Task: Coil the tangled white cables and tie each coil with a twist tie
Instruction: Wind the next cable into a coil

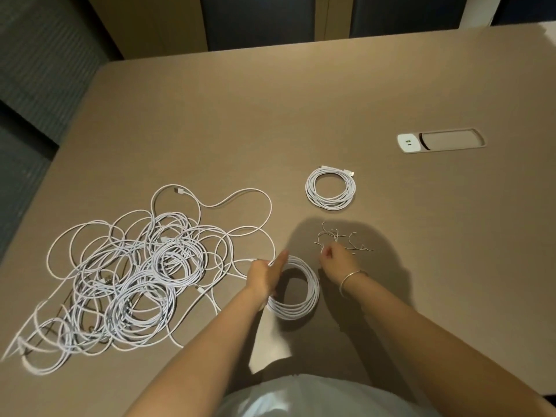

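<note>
Head-worn wide-angle view, looking forward and steeply down over a tan matte table.

There is only this one view, so no scene is shared between cameras. It sits above the person's chest, whose pale shirt fills the bottom edge, and both forearms run up from there into the middle of the picture. The near table surface lies close under the lens, while the far edge and the dark chair backs beyond it reach the top of the picture. The wide lens bends the table's left edge, where the grey ribbed wall panel shows. The recessed white socket plate with its sliding cover sits at the far right.
</note>
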`<state>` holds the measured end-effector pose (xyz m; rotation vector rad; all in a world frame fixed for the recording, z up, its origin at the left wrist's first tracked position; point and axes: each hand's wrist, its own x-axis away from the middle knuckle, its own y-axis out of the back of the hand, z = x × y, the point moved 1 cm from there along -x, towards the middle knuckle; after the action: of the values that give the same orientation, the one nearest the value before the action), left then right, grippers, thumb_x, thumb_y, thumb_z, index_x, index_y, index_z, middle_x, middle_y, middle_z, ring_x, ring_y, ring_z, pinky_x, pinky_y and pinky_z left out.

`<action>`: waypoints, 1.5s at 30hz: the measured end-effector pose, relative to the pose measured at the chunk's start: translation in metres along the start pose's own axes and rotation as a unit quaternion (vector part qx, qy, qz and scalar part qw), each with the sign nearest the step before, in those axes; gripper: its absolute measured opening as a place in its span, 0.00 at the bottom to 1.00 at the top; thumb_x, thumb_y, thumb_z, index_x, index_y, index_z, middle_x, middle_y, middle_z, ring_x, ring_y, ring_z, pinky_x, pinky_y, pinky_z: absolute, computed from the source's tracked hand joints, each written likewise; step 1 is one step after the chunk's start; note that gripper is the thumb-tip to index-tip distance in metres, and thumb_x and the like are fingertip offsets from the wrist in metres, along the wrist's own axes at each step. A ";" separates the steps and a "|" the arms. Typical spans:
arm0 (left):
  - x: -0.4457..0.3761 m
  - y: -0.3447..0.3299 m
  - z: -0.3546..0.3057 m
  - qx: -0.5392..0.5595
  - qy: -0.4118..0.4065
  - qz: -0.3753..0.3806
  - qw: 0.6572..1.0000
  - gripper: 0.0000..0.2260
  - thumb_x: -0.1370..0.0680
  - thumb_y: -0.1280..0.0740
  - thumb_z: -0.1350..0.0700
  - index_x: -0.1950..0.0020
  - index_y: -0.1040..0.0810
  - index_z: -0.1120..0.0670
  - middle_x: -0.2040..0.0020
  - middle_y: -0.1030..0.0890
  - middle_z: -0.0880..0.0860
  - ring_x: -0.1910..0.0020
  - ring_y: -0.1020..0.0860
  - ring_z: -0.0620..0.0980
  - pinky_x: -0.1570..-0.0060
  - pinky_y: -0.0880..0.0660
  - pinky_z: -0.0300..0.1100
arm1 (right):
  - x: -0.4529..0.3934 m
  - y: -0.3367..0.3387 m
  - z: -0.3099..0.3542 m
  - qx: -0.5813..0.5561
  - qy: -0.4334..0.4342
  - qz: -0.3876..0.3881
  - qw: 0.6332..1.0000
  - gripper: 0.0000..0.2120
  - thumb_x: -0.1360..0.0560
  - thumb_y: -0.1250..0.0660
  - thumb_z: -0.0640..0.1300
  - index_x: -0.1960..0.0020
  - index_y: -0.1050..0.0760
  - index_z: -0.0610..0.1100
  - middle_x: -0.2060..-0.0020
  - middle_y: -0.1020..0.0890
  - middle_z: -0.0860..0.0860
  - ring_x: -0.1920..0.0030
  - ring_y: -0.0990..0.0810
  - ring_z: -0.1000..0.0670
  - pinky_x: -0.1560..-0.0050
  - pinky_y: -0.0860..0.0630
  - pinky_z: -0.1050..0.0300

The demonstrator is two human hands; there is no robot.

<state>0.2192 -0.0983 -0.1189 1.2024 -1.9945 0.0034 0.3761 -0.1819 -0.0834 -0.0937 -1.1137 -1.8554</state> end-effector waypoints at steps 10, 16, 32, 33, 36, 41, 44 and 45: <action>0.010 -0.002 -0.009 0.059 0.007 0.039 0.997 0.23 0.23 0.31 0.41 0.68 0.27 0.58 0.74 0.29 0.53 0.78 0.30 0.50 0.76 0.35 0.38 | 0.034 -0.008 0.021 -0.459 -0.044 0.061 0.885 0.09 0.27 0.35 0.26 0.54 0.28 0.38 0.74 0.21 0.45 0.74 0.19 0.50 0.70 0.20 0.61; 0.019 -0.002 -0.013 0.060 -0.004 0.033 0.998 0.24 0.23 0.32 0.42 0.71 0.27 0.58 0.77 0.29 0.51 0.82 0.30 0.46 0.77 0.34 0.37 | 0.035 -0.029 0.014 -0.279 -0.026 -0.011 0.960 0.09 0.28 0.31 0.31 0.60 0.24 0.44 0.71 0.22 0.47 0.72 0.24 0.51 0.73 0.25 0.61; 0.034 -0.002 -0.027 0.092 0.020 0.042 0.995 0.28 0.20 0.40 0.39 0.73 0.29 0.56 0.81 0.31 0.51 0.83 0.32 0.48 0.79 0.36 0.36 | 0.035 -0.046 0.011 -0.188 0.018 -0.094 0.977 0.14 0.32 0.24 0.40 0.70 0.26 0.52 0.70 0.19 0.49 0.64 0.18 0.44 0.57 0.21 0.47; 0.034 -0.002 -0.027 0.105 0.021 0.049 0.993 0.27 0.19 0.39 0.41 0.72 0.31 0.56 0.81 0.33 0.51 0.83 0.34 0.48 0.79 0.37 0.36 | 0.035 -0.047 0.009 -0.189 0.026 -0.095 0.977 0.14 0.32 0.24 0.40 0.70 0.25 0.53 0.69 0.18 0.49 0.63 0.18 0.45 0.56 0.21 0.46; 0.038 0.000 -0.027 0.151 0.041 0.078 0.985 0.20 0.19 0.36 0.47 0.67 0.31 0.55 0.80 0.37 0.49 0.83 0.37 0.45 0.80 0.41 0.34 | 0.038 -0.048 0.008 -0.191 0.051 -0.102 0.975 0.09 0.31 0.25 0.41 0.66 0.20 0.51 0.67 0.16 0.49 0.62 0.17 0.47 0.55 0.21 0.48; 0.041 0.002 -0.032 0.205 0.083 0.118 0.968 0.12 0.20 0.35 0.51 0.61 0.28 0.54 0.75 0.41 0.49 0.81 0.42 0.44 0.79 0.44 0.35 | 0.042 -0.042 0.009 -0.161 0.108 -0.124 0.973 0.02 0.29 0.27 0.40 0.57 0.16 0.44 0.63 0.15 0.48 0.62 0.19 0.49 0.56 0.24 0.56; 0.045 0.001 -0.037 0.233 0.083 0.127 0.961 0.12 0.21 0.33 0.52 0.62 0.29 0.53 0.74 0.43 0.49 0.80 0.43 0.45 0.79 0.44 0.36 | 0.046 -0.036 0.013 -0.153 0.130 -0.148 0.968 0.03 0.29 0.27 0.38 0.56 0.16 0.43 0.63 0.15 0.47 0.63 0.20 0.50 0.57 0.27 0.59; 0.046 0.001 -0.038 0.242 0.079 0.128 0.958 0.12 0.21 0.33 0.52 0.62 0.30 0.53 0.75 0.43 0.49 0.80 0.44 0.45 0.79 0.44 0.36 | 0.047 -0.034 0.014 -0.153 0.137 -0.155 0.966 0.03 0.29 0.27 0.38 0.56 0.16 0.43 0.64 0.15 0.47 0.63 0.20 0.50 0.58 0.27 0.60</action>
<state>0.2311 -0.1172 -0.0634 1.1782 -2.0524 0.7341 0.3193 -0.1988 -0.0751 0.1658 -0.6728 -2.2299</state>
